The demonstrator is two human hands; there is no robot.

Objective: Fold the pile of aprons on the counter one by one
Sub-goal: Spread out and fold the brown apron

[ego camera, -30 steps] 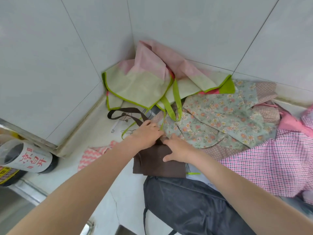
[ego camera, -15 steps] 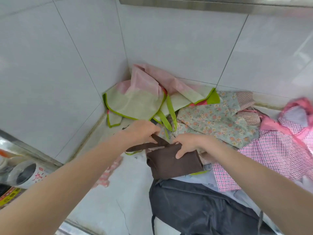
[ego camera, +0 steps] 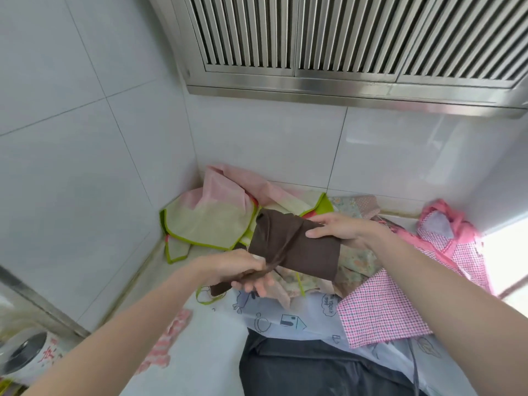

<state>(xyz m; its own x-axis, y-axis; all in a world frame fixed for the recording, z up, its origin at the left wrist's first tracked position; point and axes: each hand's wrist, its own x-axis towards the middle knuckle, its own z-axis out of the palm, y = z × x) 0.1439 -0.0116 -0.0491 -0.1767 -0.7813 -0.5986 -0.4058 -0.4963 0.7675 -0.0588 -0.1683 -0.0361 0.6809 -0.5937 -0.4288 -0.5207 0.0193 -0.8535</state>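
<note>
Slippage looks the main risk: mid-frame above the apron pile (ego camera: 357, 295), the right hand (ego camera: 340, 230) clamps the folded brown apron (ego camera: 291, 247) while the left hand (ego camera: 237, 270) pinches its strap (ego camera: 220, 287), so a slack pull could unroll it.

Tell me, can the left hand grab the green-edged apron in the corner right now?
Probably not yet. The left hand is busy pinching the strap of the brown apron, which the right hand also holds. The green-edged apron lies uncovered just beyond it, so letting go first should free the way.
</note>
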